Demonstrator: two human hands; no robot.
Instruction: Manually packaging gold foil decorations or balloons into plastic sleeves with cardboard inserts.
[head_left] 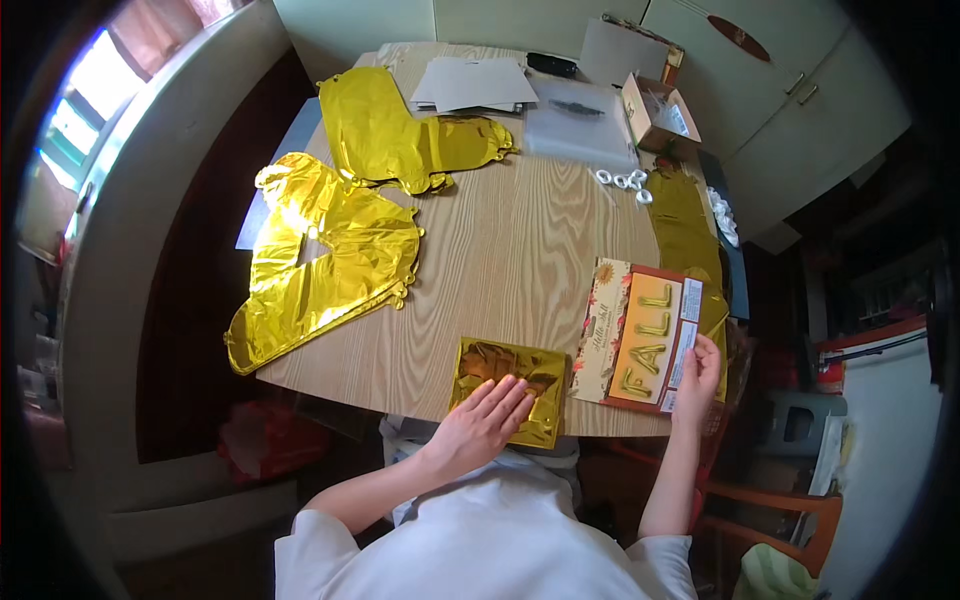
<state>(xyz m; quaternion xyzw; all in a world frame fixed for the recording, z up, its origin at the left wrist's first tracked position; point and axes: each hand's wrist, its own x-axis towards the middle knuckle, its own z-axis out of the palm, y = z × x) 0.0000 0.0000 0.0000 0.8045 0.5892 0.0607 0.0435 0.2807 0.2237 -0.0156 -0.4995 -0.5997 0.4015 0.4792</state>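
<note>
My left hand (490,412) lies flat, fingers stretched out, on a folded gold foil balloon (543,402) at the table's near edge. The folded foil makes a neat, shiny square. To its right is a printed card package (648,330) in orange, cream and brown, with a picture of gold letter balloons. My right hand (703,375) has its thumb and fingers closed on the right edge of this package. Part of another gold foil balloon (685,220) shows beyond it along the table's right edge.
Two flat gold foil balloons, one nearer (345,260) and one farther (375,135), lie on the left of the wooden table (510,260). Toward the back are white sheets (475,82), a clear plastic sleeve (580,130), an open box (655,125) and several white ribbon rolls (622,182).
</note>
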